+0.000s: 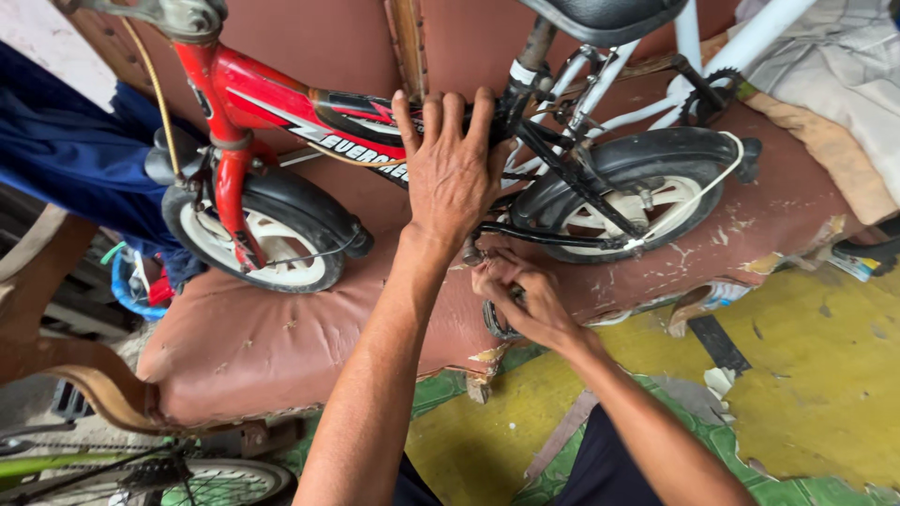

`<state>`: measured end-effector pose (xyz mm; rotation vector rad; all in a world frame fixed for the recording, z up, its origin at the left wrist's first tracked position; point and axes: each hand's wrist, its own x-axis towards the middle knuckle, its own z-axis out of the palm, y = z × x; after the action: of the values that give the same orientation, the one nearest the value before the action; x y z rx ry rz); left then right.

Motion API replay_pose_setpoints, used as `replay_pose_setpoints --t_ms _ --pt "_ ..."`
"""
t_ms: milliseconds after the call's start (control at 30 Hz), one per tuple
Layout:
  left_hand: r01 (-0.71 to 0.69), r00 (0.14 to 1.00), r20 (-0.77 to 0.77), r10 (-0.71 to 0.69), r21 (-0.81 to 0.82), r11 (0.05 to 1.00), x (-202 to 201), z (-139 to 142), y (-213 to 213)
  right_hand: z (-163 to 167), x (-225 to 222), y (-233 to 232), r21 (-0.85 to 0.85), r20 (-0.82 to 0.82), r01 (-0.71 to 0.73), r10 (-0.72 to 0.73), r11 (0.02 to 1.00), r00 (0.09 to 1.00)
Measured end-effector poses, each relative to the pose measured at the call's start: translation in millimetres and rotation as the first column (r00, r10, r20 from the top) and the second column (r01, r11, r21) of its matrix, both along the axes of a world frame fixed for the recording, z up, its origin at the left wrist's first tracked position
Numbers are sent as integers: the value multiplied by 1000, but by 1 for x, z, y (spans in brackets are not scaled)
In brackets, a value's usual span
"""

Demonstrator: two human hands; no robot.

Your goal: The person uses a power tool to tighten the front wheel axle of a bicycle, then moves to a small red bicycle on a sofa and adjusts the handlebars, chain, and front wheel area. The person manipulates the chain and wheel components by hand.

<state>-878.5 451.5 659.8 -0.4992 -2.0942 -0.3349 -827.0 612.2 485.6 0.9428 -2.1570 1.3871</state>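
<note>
Cracked brown leather sofa point(281, 347) bears red bicycle point(272, 103); left hand point(450, 173) flat on frame.

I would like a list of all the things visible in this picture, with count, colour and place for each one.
children's bicycle: one, red frame, lying on the sofa seat
front wheel: one, white rim with black tyre, left on the seat
rear wheel: one, white rim with black tyre and mudguard, right on the seat
saddle: one, black, top edge
sofa: one, worn brown covering, middle
second bicycle frame: one, white, upper right
cloth: one, dark blue, left
another bicycle wheel: one, dark tyre, bottom left
floor: yellow and green, peeling, lower right
left hand: pressed flat on the red frame
right hand: closed near the crank; what it grips is unclear
</note>
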Motion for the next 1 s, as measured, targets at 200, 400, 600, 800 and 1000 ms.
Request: replay_pose_setpoints --t_ms 200,400,600,800,1000 --pt "-25 999 -38 24 -16 1000 0 -1 2 -15 -20 -28 -147 330 22 28 989 944" --pt "-10 1000 2 10 -39 999 1 -4 -2 -43 -35 -35 -208 502 -40 142 977 853" --pt "-31 1000 -9 30 -43 999 -3 -4 -2 -29 -15 -27 -112 334 179 -133 978 933" --pt "-9 1000 8 10 -26 1000 -5 -6 -3 -21 -2 -55 -162 198 339 -306 927 931" --pt "-10 1000 -12 9 -20 1000 -1 -3 -1 13 22 -27 -222 119 102 -77 970 990"
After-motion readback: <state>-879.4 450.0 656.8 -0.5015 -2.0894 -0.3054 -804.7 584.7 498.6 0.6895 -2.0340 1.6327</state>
